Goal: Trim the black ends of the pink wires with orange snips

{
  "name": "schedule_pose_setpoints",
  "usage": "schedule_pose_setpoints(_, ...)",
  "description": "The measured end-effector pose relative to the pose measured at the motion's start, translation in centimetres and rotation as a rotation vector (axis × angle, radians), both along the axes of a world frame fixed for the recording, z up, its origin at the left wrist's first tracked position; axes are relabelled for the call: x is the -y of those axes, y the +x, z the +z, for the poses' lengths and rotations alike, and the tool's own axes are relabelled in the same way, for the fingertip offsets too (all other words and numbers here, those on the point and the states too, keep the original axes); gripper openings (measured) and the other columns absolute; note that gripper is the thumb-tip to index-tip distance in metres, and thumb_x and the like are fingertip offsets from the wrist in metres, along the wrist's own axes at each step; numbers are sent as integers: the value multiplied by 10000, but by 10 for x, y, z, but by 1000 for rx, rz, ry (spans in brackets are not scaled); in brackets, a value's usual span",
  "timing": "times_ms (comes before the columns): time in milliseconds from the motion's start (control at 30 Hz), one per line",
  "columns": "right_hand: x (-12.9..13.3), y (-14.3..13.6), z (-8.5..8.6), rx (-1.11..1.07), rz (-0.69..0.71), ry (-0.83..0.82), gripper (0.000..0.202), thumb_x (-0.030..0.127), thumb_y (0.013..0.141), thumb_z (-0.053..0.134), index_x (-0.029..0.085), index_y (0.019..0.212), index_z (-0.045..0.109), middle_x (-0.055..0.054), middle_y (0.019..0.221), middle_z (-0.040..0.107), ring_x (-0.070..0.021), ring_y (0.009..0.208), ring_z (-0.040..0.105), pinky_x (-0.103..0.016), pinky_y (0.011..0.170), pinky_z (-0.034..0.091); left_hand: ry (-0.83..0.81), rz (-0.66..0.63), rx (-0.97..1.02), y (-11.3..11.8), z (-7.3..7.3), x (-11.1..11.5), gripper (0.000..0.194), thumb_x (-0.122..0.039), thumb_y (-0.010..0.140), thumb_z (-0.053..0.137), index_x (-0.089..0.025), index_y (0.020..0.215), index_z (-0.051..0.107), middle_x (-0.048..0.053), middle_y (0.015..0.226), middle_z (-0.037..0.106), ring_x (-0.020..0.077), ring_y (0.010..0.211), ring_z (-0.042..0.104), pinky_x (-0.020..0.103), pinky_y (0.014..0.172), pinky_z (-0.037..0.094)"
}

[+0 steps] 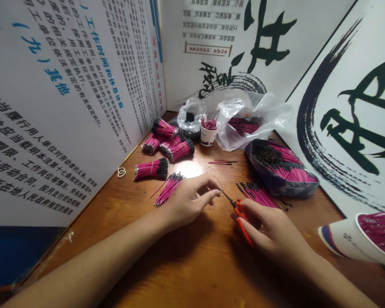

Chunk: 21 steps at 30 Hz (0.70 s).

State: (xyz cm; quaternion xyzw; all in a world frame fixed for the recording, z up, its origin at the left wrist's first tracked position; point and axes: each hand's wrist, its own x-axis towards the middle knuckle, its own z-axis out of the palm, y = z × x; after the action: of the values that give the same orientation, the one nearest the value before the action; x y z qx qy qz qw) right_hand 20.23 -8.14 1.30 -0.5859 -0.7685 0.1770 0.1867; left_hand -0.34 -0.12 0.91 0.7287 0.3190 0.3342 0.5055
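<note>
My right hand (266, 229) is wrapped round the orange handles of a small pair of scissors (243, 229), whose thin dark blades point up and left. The tip of the blades comes close to the fingertips of my left hand (192, 196), which are pinched together; whatever they hold is too small or hidden to make out. Beside my left hand lies a loose pile of pink wires with black ends (168, 190), partly behind the hand. Just beyond my right hand lies another loose pile of pink wires (256, 194).
Banded wire bundles (151, 169) stand at the back left. A paper cup (208, 136) of pink pieces, a clear plastic bag (227, 137) and a dark bag of wires (288, 188) are behind. A tipped cup (340, 237) lies at right. Printed panels (67, 107) border the table.
</note>
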Motion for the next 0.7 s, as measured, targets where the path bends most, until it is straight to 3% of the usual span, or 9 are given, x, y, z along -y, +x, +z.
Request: schedule_pose_setpoints(700,1,-1,1,-12,9,3,135,304,895,488,209,816,542,13,617,614,-130,529,528,-232,528,371,-7,12,-2,0,-2,-1,101,-241,885,580,-143,857,578,-7,716,586,92,618,554,213,560,436)
